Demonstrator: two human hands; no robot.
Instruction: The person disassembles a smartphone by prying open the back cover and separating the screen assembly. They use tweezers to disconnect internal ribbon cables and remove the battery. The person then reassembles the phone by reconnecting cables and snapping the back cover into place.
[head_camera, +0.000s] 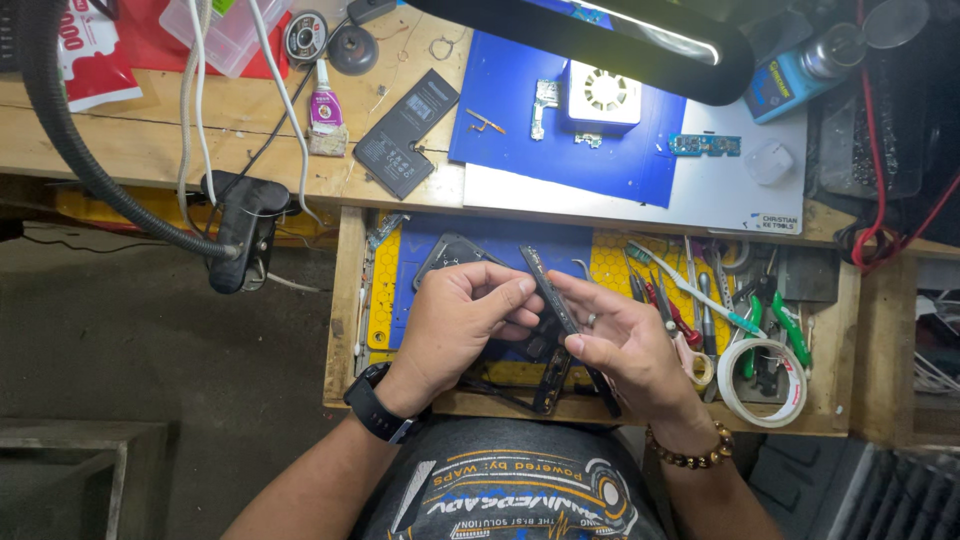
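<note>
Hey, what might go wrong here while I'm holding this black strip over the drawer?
The black strip is pinched only by fingertips of the left hand and right hand; it may bend or slip. If dropped, it could land among the crowded tools in the open drawer.

Position: head-worn, above the drawer (348, 300), on the person's side of it.
Facing: straight down; the bench (150, 140) lies beyond the drawer, at frame top.
Distance: close, drawer fills mid-frame.
Shared: single view only.
</note>
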